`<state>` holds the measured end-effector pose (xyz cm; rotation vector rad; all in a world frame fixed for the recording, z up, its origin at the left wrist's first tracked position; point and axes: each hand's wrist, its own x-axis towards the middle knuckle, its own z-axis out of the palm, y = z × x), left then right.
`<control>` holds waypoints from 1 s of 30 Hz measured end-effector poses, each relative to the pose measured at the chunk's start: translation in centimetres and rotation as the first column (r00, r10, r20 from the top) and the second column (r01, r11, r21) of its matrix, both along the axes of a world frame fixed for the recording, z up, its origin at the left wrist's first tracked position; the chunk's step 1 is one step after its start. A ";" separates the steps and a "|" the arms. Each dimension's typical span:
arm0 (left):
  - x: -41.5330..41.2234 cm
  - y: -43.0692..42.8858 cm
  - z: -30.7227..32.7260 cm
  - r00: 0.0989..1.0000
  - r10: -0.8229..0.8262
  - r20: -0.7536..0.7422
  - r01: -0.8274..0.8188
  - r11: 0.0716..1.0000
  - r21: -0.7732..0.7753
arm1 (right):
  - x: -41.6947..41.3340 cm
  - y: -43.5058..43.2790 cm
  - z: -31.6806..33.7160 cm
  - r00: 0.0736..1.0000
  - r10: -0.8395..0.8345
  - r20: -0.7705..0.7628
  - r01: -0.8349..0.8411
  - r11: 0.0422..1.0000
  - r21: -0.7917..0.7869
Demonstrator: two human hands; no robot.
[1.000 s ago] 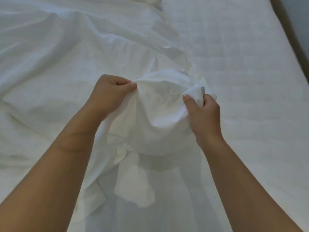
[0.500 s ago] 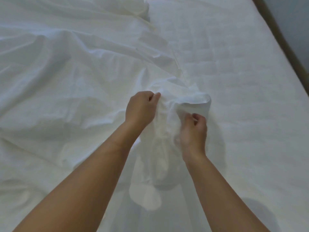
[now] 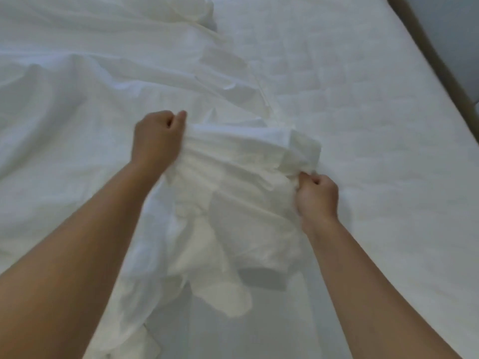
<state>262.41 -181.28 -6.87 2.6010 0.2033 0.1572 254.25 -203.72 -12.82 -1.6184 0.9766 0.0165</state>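
Fingers of my left hand clench the gathered edge of the sheet; my right hand pinches its bunched corner, lifted over the mattress. Pulling unevenly could slip that thin pinch loose and drop the corner.

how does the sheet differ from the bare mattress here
The sheet is crumpled and full of folds; the mattress lies flat with a faint quilted pattern. The sheet covers the left side of the bed; the mattress shows bare on the right. The left hand and right hand each grip the bunched sheet, part of it raised; neither grips the mattress. Both are white.
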 end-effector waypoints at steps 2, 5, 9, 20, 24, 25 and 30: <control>0.3 2.1 -0.4 0.998 0.063 -0.013 -0.061 0.989 0.132 | -0.3 -1.1 -0.3 0.993 -0.113 -0.042 0.118 0.986 0.122; -0.3 2.7 -1.7 0.981 0.163 -0.105 -0.122 0.941 0.317 | -0.6 -1.2 -0.6 0.989 -0.142 -0.047 0.145 0.987 0.067; -2.2 -1.9 -2.6 0.990 0.028 -0.139 0.021 0.939 0.342 | -0.6 -0.3 -0.5 0.994 0.023 0.106 -0.012 0.995 -0.103; 0.6 -5.2 -2.3 0.962 -0.269 0.047 0.248 0.931 0.268 | 3.8 -2.8 -0.4 0.931 0.364 0.001 -0.343 0.877 -0.337; 3.0 -5.1 -1.6 0.991 -0.123 0.044 0.107 0.959 0.263 | 3.5 -1.8 1.0 0.811 0.582 0.050 -0.557 0.796 -0.236; 2.9 -5.3 -1.7 0.997 -0.054 0.047 0.045 0.982 0.182 | 3.3 -1.3 1.1 0.762 0.647 0.018 -0.636 0.754 -0.163; -1.2 -7.1 -3.6 0.989 -0.110 -0.102 0.097 0.988 -0.118 | 3.5 -1.4 0.4 0.866 0.500 0.019 -0.450 0.794 -0.408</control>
